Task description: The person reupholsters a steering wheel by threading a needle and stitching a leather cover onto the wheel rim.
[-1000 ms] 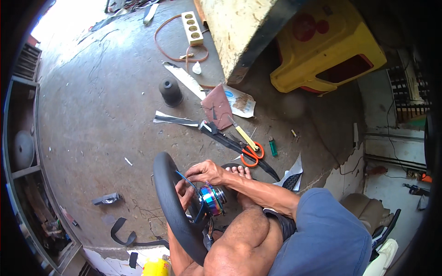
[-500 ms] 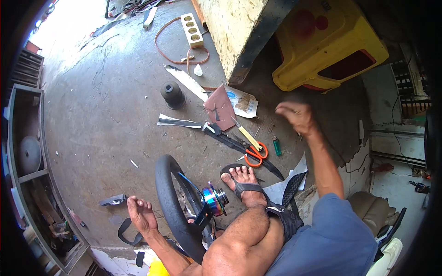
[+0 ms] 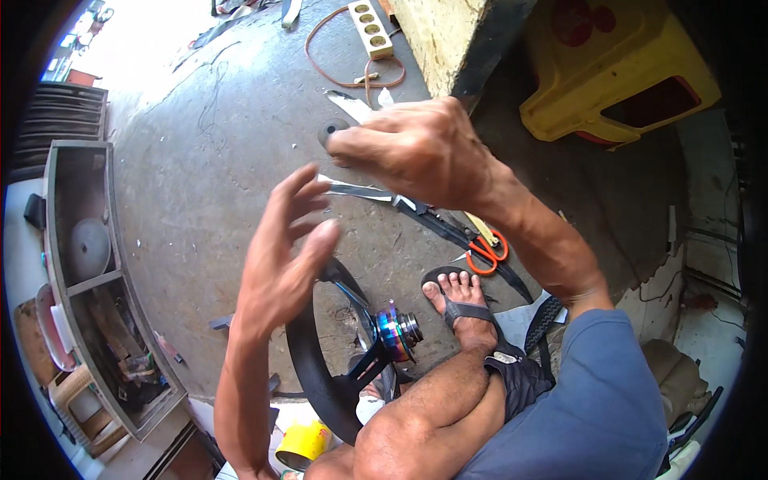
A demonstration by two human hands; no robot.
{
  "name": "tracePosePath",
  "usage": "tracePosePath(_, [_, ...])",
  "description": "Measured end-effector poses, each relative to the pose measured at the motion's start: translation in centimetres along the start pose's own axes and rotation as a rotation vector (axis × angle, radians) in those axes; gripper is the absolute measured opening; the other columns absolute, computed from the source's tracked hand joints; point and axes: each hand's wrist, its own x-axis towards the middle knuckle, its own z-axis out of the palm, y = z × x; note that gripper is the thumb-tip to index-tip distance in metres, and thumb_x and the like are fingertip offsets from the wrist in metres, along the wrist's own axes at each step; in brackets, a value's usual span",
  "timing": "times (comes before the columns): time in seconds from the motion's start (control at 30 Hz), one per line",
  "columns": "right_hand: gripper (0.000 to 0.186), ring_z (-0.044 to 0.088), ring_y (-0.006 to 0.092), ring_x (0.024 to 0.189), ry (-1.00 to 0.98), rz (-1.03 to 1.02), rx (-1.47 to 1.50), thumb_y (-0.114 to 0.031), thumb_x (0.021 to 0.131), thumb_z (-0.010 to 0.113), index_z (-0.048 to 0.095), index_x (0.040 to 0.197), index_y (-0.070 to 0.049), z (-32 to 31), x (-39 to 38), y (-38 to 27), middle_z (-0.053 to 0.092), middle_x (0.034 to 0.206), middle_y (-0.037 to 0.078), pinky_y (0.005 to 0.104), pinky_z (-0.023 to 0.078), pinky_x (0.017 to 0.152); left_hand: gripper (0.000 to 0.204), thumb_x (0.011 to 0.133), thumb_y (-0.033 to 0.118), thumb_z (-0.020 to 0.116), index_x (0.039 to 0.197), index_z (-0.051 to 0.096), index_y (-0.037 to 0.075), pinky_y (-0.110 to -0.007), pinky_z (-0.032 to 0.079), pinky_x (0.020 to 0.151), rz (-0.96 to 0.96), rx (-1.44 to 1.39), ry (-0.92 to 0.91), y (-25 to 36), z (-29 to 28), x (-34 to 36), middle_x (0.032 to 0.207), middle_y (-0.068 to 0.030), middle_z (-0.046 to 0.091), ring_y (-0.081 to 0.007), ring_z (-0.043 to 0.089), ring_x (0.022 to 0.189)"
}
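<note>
Head view, sole view on record. The steering wheel [image 3: 312, 372] stands tilted on edge beside the person's bent knee [image 3: 392, 432], on the left side. Its rim is black; the hub [image 3: 394, 334] is multicoloured, and a blue wire [image 3: 350, 294] runs near the upper rim.

Left hand [image 3: 284, 256]: above the floor, in line of sight over the top of the rim. Fingers are slightly bent and thumb stands well apart; the grip is wide and holds nothing visible.

Right hand [image 3: 424, 152]: farther forward, back of the hand upward, fingers curled in a narrow grip. The hand is somewhat blurred and its palm hidden, so whether it holds anything cannot be told. A dark cone [image 3: 330, 130] shows just past its fingertips, partly covered.

On the floor, scissors [image 3: 490, 251] with orange handles lie beside a yellow cutter [image 3: 478, 225], near a black strip [image 3: 436, 222]. A sandalled foot [image 3: 472, 320] rests to the right of the hub. A yellow can [image 3: 308, 440] is at the lower edge; a pale socket strip [image 3: 370, 30] lies at the top.
</note>
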Motion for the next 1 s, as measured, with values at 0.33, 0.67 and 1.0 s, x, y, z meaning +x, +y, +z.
tracePosePath(0.33, [0.016,0.073,0.0248,0.075,-0.043,0.211,0.093,-0.019,0.088,0.073,0.076,0.098,-0.007,-5.6,-5.5,4.8,0.075,0.087,0.011,0.0349,0.059,0.067,0.020,0.103,0.025,0.060,0.105,0.064,0.006,-0.024,0.038,0.056,-0.208,-0.499,0.104,-6.2,-4.1,7.7,0.070,0.0054,0.045,-0.0050,0.040,0.060])
tracePosePath(0.67, [0.017,0.071,0.0267,0.078,-0.307,1.229,-0.013,-0.018,0.090,0.070,0.073,0.099,-0.004,-13.8,-19.3,2.8,0.072,0.086,0.014,0.0352,0.054,0.072,0.020,0.101,0.025,0.063,0.106,0.062,0.006,-0.021,0.032,0.049,-0.358,-0.372,0.367,-11.9,-13.1,8.8,0.074,0.0051,0.046,-0.0036,0.038,0.057])
tracePosePath(1.0, [0.028,0.066,0.0259,0.096,-0.706,0.510,-0.169,-0.012,0.079,0.073,0.074,0.107,-0.012,-2.6,-28.7,2.8,0.067,0.102,0.005,0.0373,0.056,0.071,0.024,0.096,0.024,0.068,0.104,0.068,0.002,-0.020,0.031,0.049,-0.180,0.010,0.349,-1.1,-15.6,10.7,0.070,0.0078,0.045,-0.0008,0.035,0.054])
